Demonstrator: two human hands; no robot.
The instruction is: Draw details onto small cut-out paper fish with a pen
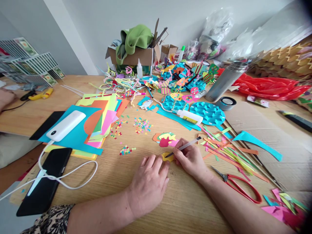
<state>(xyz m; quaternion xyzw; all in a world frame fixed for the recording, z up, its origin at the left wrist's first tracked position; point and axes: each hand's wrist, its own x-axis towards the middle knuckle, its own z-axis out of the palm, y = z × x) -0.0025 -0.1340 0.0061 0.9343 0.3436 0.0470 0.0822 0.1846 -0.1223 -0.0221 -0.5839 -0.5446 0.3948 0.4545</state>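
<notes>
Nearest, the left hand [149, 182] lies palm down on the wooden tabletop [117, 198], fingers slightly spread, fingertips at the edge of a small yellow paper cut-out [167, 156]. Across from it, the right hand [191, 160] pinches a slim pale pen [186, 144], its dark tip down on that yellow piece, right between the two hands!

Off to the right sit red-handled scissors [230, 178], blades parted a little. Over on the left, a black smartphone [48, 190] has white cable looping over it. Just beyond the pen, a little cluster of coloured paper cut-outs [164, 139] overlaps, a red one in front.

Further out now: loose bright paper strips [226, 148] criss-cross on the right, and tiny confetti pieces [143, 125] lie scattered on the left. A white power bank [67, 126] rests on stacked coloured sheets [109, 102]. Beyond the strips, a white glue bottle [190, 117] lies on its side by two round blue scalloped discs [207, 113], with a steel flask [226, 81] leaning behind. And right at the back, green fabric [137, 37] spills over an open cardboard box [143, 56]!
</notes>
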